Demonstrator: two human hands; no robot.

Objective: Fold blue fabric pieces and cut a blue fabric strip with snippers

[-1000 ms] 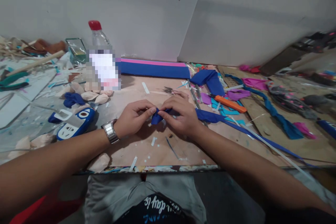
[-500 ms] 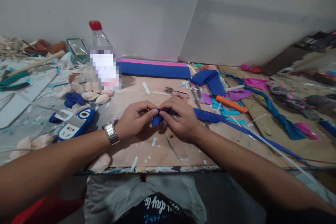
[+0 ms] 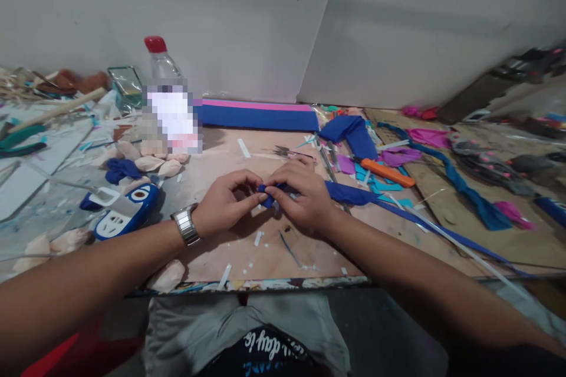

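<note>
Both hands meet over the table around the bunched end of a blue fabric strip point(image 3: 351, 194). My left hand point(image 3: 224, 200), with a metal watch point(image 3: 186, 225) on its wrist, pinches the bunch from the left between thumb and fingers. From the other side, my right hand point(image 3: 303, 195) is closed on the same end, its thumb pressing on the cloth. Past the right hand, the strip runs rightward across the table and narrows near the front edge. Fingers hide part of the bunched cloth. Small scissors or snips point(image 3: 282, 151) lie just beyond the right hand.
An orange utility knife point(image 3: 387, 172) lies right, near folded blue cloth point(image 3: 347, 129). Left are a blue-and-white power strip point(image 3: 144, 197), a red-capped bottle point(image 3: 164, 65), pale fabric pieces point(image 3: 150, 163) and green-handled pliers point(image 3: 22, 140). A flat blue fabric stack point(image 3: 260, 118) lies by the wall.
The blue flap hanging between my fingers now looks smaller and more tightly folded. My left thumb has shifted slightly down along it. The view has moved a little.
</note>
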